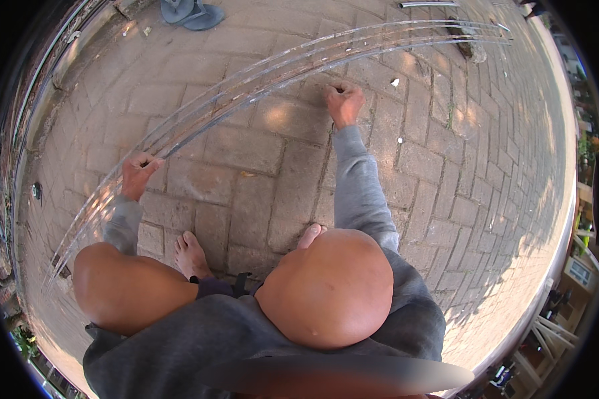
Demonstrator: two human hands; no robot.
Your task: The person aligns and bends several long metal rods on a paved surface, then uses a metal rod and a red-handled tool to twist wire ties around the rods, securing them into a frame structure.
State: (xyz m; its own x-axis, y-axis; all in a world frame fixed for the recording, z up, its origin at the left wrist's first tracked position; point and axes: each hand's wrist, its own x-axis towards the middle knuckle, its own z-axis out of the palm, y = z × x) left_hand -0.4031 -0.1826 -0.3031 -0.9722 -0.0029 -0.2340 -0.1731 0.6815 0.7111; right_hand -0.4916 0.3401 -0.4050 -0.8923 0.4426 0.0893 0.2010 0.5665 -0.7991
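Observation:
Several long, thin metal rods (209, 110), some silvery and some rusty brown, run in a bundle over the paving from the lower left to the upper right. At the left part of the bundle, my left hand (138, 176) is closed, its thumb and fingers pinched at the nearest rod. My right hand (345, 105) is curled closed a little on the near side of the rods, apart from them. What it holds, if anything, is too small to make out. My bare feet (192, 256) are on the paving between my hands and bent knees.
A rough block (471, 48) lies under the rods' far right end. Grey flip-flops (199, 16) are at the top, and a short metal tube (429, 4) is at the upper right. A raised kerb (70, 60) borders the brick paving (246, 146) on the left.

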